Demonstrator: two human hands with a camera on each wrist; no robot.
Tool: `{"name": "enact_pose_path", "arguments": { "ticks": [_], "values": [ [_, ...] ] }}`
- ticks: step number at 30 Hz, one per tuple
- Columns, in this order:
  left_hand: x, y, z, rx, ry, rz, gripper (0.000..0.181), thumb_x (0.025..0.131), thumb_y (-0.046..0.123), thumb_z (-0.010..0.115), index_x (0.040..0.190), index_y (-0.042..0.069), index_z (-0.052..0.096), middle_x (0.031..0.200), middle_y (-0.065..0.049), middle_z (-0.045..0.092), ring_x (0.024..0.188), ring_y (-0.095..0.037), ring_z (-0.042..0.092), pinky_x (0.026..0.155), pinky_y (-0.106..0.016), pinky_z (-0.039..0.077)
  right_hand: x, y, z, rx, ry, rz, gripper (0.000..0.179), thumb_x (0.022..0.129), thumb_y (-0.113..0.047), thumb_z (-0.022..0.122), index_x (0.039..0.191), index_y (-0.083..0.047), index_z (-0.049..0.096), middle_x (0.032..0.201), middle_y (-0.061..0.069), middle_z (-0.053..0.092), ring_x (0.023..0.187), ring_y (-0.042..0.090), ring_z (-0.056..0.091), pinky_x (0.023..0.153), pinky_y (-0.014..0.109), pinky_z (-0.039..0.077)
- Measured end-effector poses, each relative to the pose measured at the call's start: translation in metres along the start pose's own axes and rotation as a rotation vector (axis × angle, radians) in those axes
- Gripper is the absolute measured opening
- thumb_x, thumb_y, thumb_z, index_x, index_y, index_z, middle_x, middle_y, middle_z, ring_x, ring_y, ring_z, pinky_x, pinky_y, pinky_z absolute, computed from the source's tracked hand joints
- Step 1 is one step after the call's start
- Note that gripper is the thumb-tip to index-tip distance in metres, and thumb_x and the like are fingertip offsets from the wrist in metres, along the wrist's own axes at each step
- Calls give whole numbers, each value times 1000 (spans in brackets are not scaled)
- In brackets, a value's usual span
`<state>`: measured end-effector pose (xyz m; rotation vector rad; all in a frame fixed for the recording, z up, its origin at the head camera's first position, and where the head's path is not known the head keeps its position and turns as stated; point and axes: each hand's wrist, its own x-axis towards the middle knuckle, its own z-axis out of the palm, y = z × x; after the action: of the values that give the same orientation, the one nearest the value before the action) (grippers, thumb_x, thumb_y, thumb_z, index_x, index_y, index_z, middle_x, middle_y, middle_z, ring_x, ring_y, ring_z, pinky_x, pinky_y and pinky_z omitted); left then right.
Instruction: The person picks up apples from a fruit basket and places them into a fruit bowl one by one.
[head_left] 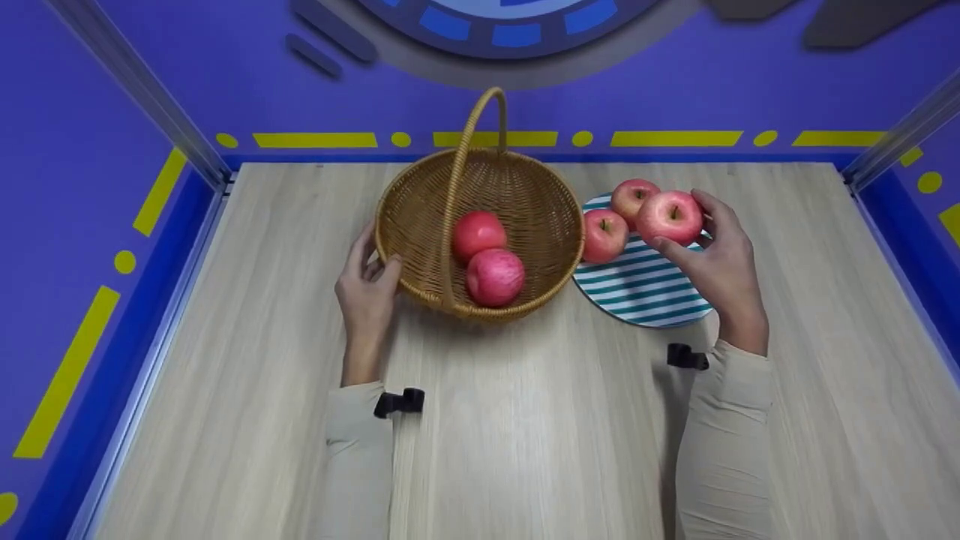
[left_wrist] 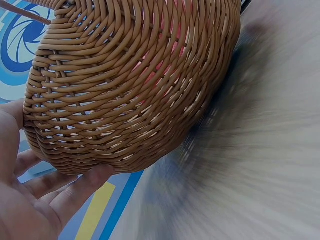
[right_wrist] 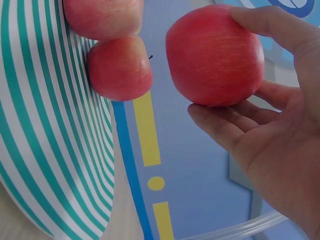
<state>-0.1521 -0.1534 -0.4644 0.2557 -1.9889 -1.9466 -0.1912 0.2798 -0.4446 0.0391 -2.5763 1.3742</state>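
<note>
My left hand point(head_left: 367, 289) holds the left side of a brown wicker basket point(head_left: 409, 210), with thumb and fingers against its outside. Inside the basket lie two red apples, a smooth one point(head_left: 478, 232) and a streaked one point(head_left: 496, 277) nearer me. On the right, my right hand point(head_left: 724, 259) grips a red apple point(right_wrist: 215, 57) between thumb and fingers, raised above a round plate point(head_left: 645, 300) with teal and white stripes. Two more apples, one at the left point(head_left: 604, 235) and one at the back point(head_left: 634, 196), rest on that plate.
The basket's tall arched handle point(head_left: 459, 172) rises over its middle. Plate and basket stand side by side on a pale wood table point(head_left: 495, 420). Blue walls point(head_left: 300, 97) with yellow marks enclose the back and both sides.
</note>
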Motion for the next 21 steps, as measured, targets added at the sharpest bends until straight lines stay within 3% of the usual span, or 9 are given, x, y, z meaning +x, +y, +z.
{"name": "enact_pose_path", "arguments": {
  "ticks": [6,12,21],
  "values": [
    [-1,3,1,-11,2,2,60,95,0,65,154,5,55,150,-22,57,124,-44,65,89,-32,63,2,8,-3,-6,-46,61,90,91,-21,86,164,-4,36,158,15,45,140,37,48,112,47,50],
    [-1,2,1,5,0,-9,60,95,2,65,155,7,55,150,-20,57,124,-40,65,86,-29,63,4,14,-3,6,-87,107,88,92,-20,84,163,-4,35,157,18,45,140,38,47,114,47,48],
    [10,-27,-1,4,7,2,63,96,3,67,156,17,56,151,-14,57,124,-33,66,82,-32,64,5,22,-2,-22,-136,133,89,93,-25,84,164,-6,34,156,18,46,138,37,45,110,45,52]
  ]
}}
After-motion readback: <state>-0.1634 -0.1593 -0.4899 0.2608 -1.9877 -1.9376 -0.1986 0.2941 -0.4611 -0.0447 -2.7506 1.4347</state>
